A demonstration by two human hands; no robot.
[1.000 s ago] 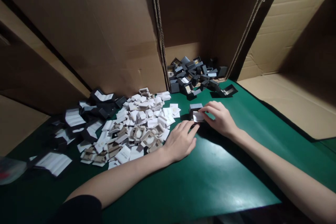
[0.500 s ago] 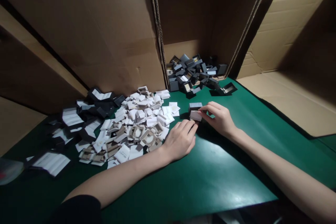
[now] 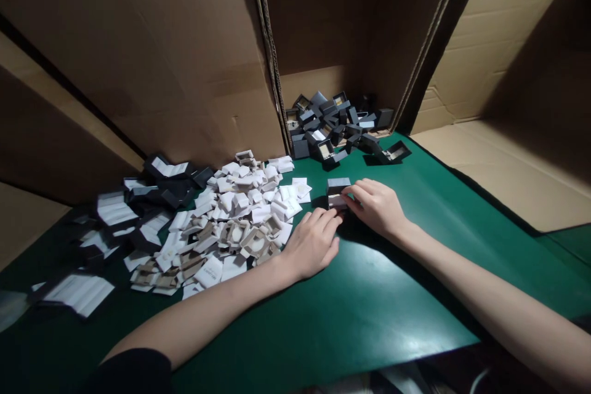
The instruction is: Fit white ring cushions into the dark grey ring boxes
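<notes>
A small dark grey box (image 3: 338,184) stands on the green table with its lid raised. In its near half lies a white card insert (image 3: 337,201), sitting low between the sides. My left hand (image 3: 314,240) rests at the box's near side, fingertips bent against its front edge. From the right, my right hand (image 3: 373,204) has its thumb and fingertips closed at the insert's right edge. The fingers partly cover the near half of the box, so its front wall is mostly hidden.
A heap of folded white card inserts (image 3: 240,200) lies left of my hands. Beyond it are black box pieces with white linings (image 3: 115,209). More small dark boxes (image 3: 327,114) are piled at the back against cardboard walls (image 3: 184,61).
The white insert, tilted up in my fingers before, now sits lower in the dark box. My right hand has moved down with it. The whole view has shifted slightly.
</notes>
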